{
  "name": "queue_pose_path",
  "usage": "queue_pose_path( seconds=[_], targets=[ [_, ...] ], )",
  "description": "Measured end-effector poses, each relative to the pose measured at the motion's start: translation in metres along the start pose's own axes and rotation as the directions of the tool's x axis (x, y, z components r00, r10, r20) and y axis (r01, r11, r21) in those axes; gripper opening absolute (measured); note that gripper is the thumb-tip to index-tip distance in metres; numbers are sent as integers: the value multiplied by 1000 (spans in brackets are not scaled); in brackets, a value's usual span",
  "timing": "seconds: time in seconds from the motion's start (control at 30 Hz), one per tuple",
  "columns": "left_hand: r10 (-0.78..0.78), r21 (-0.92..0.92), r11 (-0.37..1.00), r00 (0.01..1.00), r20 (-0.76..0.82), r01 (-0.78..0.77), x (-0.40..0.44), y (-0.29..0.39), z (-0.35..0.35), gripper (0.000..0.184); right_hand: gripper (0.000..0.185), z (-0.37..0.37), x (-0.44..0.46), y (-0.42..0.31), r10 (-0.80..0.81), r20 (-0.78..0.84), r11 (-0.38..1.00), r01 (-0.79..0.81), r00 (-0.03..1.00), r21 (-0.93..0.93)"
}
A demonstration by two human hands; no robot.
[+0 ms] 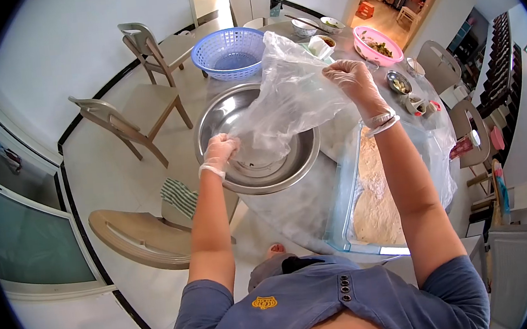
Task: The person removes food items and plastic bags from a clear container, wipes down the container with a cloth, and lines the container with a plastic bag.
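A clear plastic bag [289, 98] is stretched between my two hands above a wide steel basin [305, 167]. My left hand [221, 153], in a thin see-through glove, grips the bag's lower left part over the basin's near left rim. Higher and to the right, my right hand [354, 83], gloved the same way, pinches the bag's upper edge. Below my right forearm lies a blue-tinted clear tub [343, 201] holding a pale, floury slab of dough [374, 198]. The bag hides part of the basin's inside.
A blue plastic basket [227, 54] stands behind the basin. Beyond my right hand are a pink bowl [379, 45] of greens, a small metal bowl [398, 82] and several cups. Chairs [132, 114] surround the table; a striped cloth [180, 196] hangs on the nearest.
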State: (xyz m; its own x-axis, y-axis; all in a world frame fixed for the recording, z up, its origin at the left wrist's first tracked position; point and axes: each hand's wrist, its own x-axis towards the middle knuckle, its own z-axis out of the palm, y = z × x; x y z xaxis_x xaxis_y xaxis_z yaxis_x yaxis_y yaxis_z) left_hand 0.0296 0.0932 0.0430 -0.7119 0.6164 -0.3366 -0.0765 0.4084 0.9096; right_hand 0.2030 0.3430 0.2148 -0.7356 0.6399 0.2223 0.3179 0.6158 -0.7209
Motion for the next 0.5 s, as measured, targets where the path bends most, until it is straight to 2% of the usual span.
queue_pose_path(
  seconds=[0.03, 0.07, 0.1, 0.13, 0.2, 0.23, 0.27, 0.33, 0.37, 0.4, 0.47, 0.5],
  targets=[
    [-1, -1, 1000, 1000, 3, 1, 3, 0, 2, 16, 24, -1, 1, 1, -18, -3, 996, 18, 1000, 92],
    [-131, -338, 934, 991, -34, 112, 5, 0, 5, 23, 24, -1, 2, 2, -36, -8, 982, 37, 999, 184],
    [-264, -638, 747, 964, -27, 186, 5, 3, 8, 31, 20, -4, -3, -7, 12, -14, 965, -7, 1000, 261],
    [-263, -638, 747, 964, -28, 185, 5, 6, 10, 31, 20, -6, -4, -9, 11, -14, 965, -6, 1000, 261],
    [-338, -934, 329, 941, 21, 139, 2, 14, 16, 51, 18, -6, -5, -12, 84, -24, 937, -71, 996, 343],
    [-246, -968, 245, 969, -4, 58, -3, 17, 21, 56, 18, -5, -5, -12, 83, -23, 937, -70, 996, 343],
    [-247, -968, 245, 969, -4, 58, -10, 20, 27, 56, 18, -5, -6, -13, 95, -17, 911, -80, 995, 406],
    [80, -968, 251, 997, 2, -18, -20, 26, 41, 52, 17, -3, -6, -13, 107, -10, 880, -90, 994, 466],
    [25, -909, 411, 998, -58, -63, -16, 22, 50, 39, 17, 0, -5, -13, 98, -5, 877, -84, 995, 472],
    [23, -909, 413, 998, -54, -58, -1, 7, 54, 39, 16, 2, -4, -12, 89, 1, 875, -79, 996, 478],
    [-134, -889, 449, 976, -171, -94, 31, -25, 57, 27, 16, -3, -2, -10, 72, -25, 860, -50, 997, 509],
    [-136, -888, 450, 976, -171, -93, 27, -21, 55, 27, 15, -5, -2, -8, 54, -50, 843, -19, 997, 538]
  ],
)
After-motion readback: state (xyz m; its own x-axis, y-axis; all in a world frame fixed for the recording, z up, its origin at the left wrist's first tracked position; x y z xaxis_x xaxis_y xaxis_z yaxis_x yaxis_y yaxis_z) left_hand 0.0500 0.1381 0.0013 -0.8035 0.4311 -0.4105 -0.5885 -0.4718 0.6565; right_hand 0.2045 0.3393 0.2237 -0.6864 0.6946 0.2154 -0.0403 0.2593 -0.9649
